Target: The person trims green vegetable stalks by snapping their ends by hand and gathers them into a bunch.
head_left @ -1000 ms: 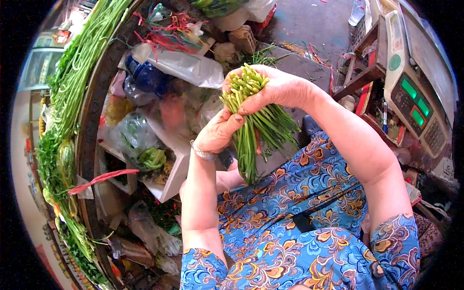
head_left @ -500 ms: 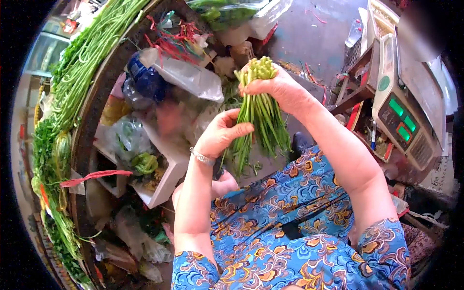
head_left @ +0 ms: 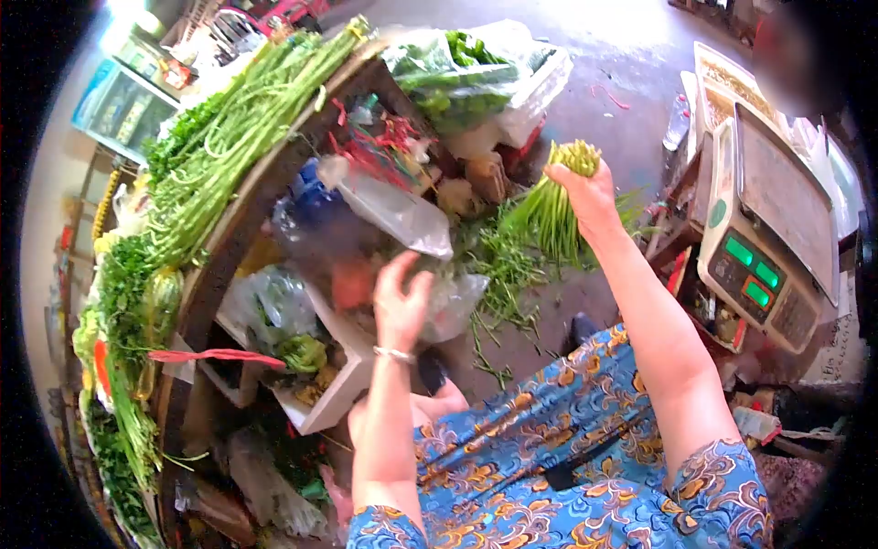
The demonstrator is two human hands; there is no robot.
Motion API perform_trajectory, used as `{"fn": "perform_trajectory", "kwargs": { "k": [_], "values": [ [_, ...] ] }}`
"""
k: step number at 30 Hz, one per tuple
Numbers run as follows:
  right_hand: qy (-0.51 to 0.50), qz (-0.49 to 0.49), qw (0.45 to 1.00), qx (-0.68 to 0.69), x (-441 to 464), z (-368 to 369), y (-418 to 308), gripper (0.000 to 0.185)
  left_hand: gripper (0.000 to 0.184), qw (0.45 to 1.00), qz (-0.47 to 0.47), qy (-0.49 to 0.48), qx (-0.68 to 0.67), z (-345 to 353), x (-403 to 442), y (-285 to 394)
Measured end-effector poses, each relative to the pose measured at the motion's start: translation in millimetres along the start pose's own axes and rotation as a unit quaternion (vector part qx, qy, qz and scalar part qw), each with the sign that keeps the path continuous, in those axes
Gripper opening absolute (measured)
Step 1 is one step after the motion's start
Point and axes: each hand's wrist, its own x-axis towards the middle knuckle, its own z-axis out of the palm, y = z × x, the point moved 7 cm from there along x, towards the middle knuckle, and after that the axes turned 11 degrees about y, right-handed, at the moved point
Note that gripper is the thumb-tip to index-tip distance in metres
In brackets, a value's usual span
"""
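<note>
My right hand (head_left: 593,199) is closed round a bunch of thin green vegetable stalks (head_left: 549,218), held near the pale cut ends. These ends point up and the leafy ends fan out downward to the left. Below and left of the bunch, loose green trimmings (head_left: 505,291) lie scattered on the floor. My left hand (head_left: 401,297) is apart from the bunch, empty, with thumb and fingers spread. It hovers near a clear plastic bag (head_left: 457,306) and a white foam box (head_left: 352,366). A bracelet is on the left wrist.
Long green beans (head_left: 233,151) and leafy greens (head_left: 123,284) line a shelf on the left. A digital scale (head_left: 764,238) with a lit display stands at right. Green peppers (head_left: 471,50) in plastic sit at the back. Red ties (head_left: 393,142) hang by the shelf edge.
My left hand has let go of the stalks and moved down and left. The right hand has carried the bunch away to the right, uncovering the trimmings on the floor. The view has shifted.
</note>
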Motion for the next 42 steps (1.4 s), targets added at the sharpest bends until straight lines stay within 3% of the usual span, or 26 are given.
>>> {"fn": "perform_trajectory", "kwargs": {
  "k": [1, 3, 5, 6, 7, 9, 10, 12, 15, 16, 18, 19, 20, 21, 24, 25, 26, 28, 29, 30, 32, 39, 42],
  "values": [
    [0.004, 0.024, 0.999, 0.026, -3.0, 3.1, -2.0, 0.017, 0.034, 0.999, -0.014, -0.043, -0.003, 11.2, -8.9, 14.8],
    [-0.037, -0.108, 0.984, -0.136, -5.9, 9.1, 1.9, 0.021, 0.032, 0.966, -0.122, -0.178, -0.140, 41.9, -31.9, 40.2],
    [-0.060, -0.174, 0.965, -0.189, -30.0, 29.1, -14.6, 0.025, 0.039, 0.872, -0.275, -0.299, -0.274, 68.3, -57.1, 56.4],
    [-0.074, -0.162, 0.966, -0.186, -38.6, 38.6, -15.6, 0.027, 0.049, 0.848, -0.288, -0.343, -0.283, 77.8, -64.9, 63.5],
    [-0.088, -0.149, 0.967, -0.186, -46.8, 47.3, -16.0, 0.029, 0.071, 0.813, -0.308, -0.401, -0.288, 86.6, -73.7, 65.4],
    [-0.125, -0.150, 0.964, -0.180, -66.9, 62.9, -24.1, 0.029, 0.098, 0.708, -0.375, -0.454, -0.389, 97.9, -88.8, 74.3],
    [-0.132, -0.193, 0.950, -0.207, -78.7, 68.6, -33.8, 0.029, 0.098, 0.707, -0.377, -0.454, -0.390, 99.2, -88.1, 72.7],
    [-0.166, -0.264, 0.921, -0.232, -98.5, 78.3, -50.4, 0.030, 0.113, 0.602, -0.418, -0.445, -0.514, 101.5, -88.7, 78.6],
    [-0.235, -0.332, 0.891, -0.201, -126.1, 89.8, -54.7, 0.031, 0.113, 0.567, -0.446, -0.362, -0.590, 84.7, -78.3, 96.3],
    [-0.249, -0.342, 0.885, -0.195, -136.9, 91.8, -62.5, 0.032, 0.114, 0.543, -0.438, -0.390, -0.601, 87.6, -77.8, 98.1],
    [-0.256, -0.345, 0.886, -0.175, -153.6, 95.3, -63.8, 0.034, 0.107, 0.543, -0.446, -0.330, -0.630, 87.2, -71.0, 96.0],
    [-0.249, -0.337, 0.893, -0.162, -159.9, 95.5, -58.6, 0.034, 0.113, 0.546, -0.451, -0.320, -0.629, 83.7, -70.7, 94.7],
    [-0.262, -0.352, 0.885, -0.157, -166.0, 96.0, -49.1, 0.036, 0.103, 0.564, -0.399, -0.324, -0.647, 81.2, -67.5, 102.6],
    [-0.274, -0.369, 0.876, -0.150, -170.5, 96.6, -38.8, 0.037, 0.103, 0.558, -0.404, -0.323, -0.648, 86.4, -70.7, 92.2],
    [-0.322, -0.415, 0.838, -0.147, -180.8, 91.2, -47.0, 0.040, 0.033, 0.567, -0.286, -0.162, -0.756, 84.5, -56.8, 42.4],
    [-0.348, -0.426, 0.820, -0.159, -183.3, 87.3, -67.8, 0.039, 0.033, 0.565, -0.289, -0.162, -0.756, 78.4, -52.3, 52.9],
    [-0.349, -0.423, 0.820, -0.161, -183.9, 84.9, -68.2, 0.039, 0.052, 0.505, -0.497, -0.106, -0.698, 83.1, -62.8, 43.5],
    [-0.366, -0.437, 0.801, -0.185, -189.3, 83.6, -65.9, 0.034, 0.072, 0.494, -0.401, -0.262, -0.726, 69.0, -66.6, 73.2],
    [-0.367, -0.435, 0.801, -0.187, -190.9, 82.5, -65.3, 0.034, 0.072, 0.493, -0.402, -0.260, -0.726, 64.7, -67.2, 78.1],
    [-0.368, -0.435, 0.798, -0.196, -192.8, 81.9, -63.9, 0.034, 0.083, 0.384, -0.442, -0.276, -0.762, 57.7, -67.3, 104.6],
    [-0.381, -0.437, 0.784, -0.222, -197.4, 80.6, -59.3, 0.032, 0.085, 0.526, -0.436, -0.326, -0.653, 61.8, -71.9, 100.9],
    [-0.405, -0.426, 0.768, -0.257, -203.2, 76.8, -57.7, 0.044, 0.086, 0.605, -0.439, -0.307, -0.590, 58.9, -74.4, 82.2],
    [-0.431, -0.418, 0.751, -0.276, -205.0, 76.3, -53.2, 0.054, 0.084, 0.670, -0.421, -0.296, -0.535, 53.3, -70.0, 80.7]
  ]
}}
